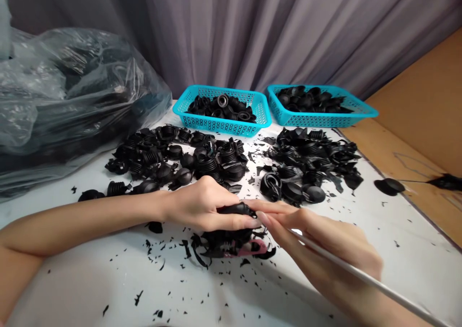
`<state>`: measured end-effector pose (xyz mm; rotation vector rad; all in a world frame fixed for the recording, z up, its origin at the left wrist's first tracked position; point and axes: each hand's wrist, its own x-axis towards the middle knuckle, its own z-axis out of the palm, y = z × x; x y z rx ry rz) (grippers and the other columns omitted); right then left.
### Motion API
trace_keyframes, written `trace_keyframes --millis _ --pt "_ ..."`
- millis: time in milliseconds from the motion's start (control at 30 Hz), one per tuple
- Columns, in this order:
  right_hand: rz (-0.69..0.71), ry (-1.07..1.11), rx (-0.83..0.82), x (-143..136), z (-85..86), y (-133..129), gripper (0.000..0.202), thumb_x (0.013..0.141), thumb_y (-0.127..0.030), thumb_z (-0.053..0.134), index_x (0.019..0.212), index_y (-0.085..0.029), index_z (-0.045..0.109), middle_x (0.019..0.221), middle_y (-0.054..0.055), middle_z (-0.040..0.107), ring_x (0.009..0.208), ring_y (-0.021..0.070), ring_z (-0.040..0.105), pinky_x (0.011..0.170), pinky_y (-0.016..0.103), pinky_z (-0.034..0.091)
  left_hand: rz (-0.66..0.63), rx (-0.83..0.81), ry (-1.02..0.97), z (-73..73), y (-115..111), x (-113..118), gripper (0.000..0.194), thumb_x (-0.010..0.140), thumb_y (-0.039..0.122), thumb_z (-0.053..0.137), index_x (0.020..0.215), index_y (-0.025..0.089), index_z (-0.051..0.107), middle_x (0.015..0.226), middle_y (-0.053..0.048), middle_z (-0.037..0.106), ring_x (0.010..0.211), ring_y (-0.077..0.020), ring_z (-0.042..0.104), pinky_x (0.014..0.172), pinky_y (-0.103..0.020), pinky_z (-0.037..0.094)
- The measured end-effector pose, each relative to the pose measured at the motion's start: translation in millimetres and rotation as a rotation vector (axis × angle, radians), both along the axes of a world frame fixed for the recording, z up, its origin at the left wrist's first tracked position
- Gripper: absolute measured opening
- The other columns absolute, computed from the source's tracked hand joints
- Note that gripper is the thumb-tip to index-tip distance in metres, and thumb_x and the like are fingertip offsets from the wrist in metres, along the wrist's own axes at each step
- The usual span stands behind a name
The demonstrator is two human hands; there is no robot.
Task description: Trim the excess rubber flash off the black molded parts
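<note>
My left hand [204,204] is closed around a black ribbed rubber part [236,209], gripping it between thumb and fingers. My right hand [317,240] pinches a long, thin silver rod-like tool [350,269], its shaft slanting down to the lower right corner. The fingertips of both hands meet at the right end of the rubber part, where the tool's tip is hidden. Beneath my hands lie black rubber scraps [198,250] and a pink object with an opening [255,246], partly covered.
Piles of black rubber parts lie left [173,158] and right [314,156]. Behind them stand two blue baskets, a left one [224,127] and a right one [310,120], holding more. A clear plastic bag [90,105] bulges at left. Scraps dot the white table [90,279].
</note>
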<state>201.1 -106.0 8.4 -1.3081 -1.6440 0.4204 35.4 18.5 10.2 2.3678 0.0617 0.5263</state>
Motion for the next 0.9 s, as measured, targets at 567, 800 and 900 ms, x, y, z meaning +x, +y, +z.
trace_keyframes --millis 567,800,900 --pt "-0.114 0.497 -0.504 12 3.0 25 0.032 0.072 -0.045 0.071 0.055 -0.023 0.054 0.069 0.004 0.072 0.085 0.026 0.068 0.069 0.033 0.049 0.087 -0.161 0.26 1.4 22 3 0.044 0.083 0.036 0.059 0.049 0.014 0.039 0.05 0.008 0.023 0.045 -0.0042 0.024 0.04 -0.02 0.019" --pt "-0.071 0.609 -0.554 9 4.5 25 0.035 0.07 -0.042 0.074 0.053 -0.022 0.051 0.085 0.005 0.075 0.099 0.0271 0.066 0.079 0.033 0.051 0.029 -0.197 0.256 2.1 19 6 0.035 0.083 0.03 0.06 0.054 0.012 0.052 0.049 0.008 0.027 0.044 -0.0034 0.028 0.041 -0.018 0.022" --pt "-0.073 0.568 -0.562 9 4.4 24 0.034 0.07 -0.043 0.074 0.053 -0.022 0.052 0.079 0.005 0.075 0.097 0.0272 0.067 0.075 0.031 0.052 0.023 -0.201 0.245 1.5 19 6 0.03 0.083 0.029 0.06 0.059 0.011 0.06 0.05 0.008 0.029 0.044 -0.0033 0.029 0.041 -0.017 0.023"
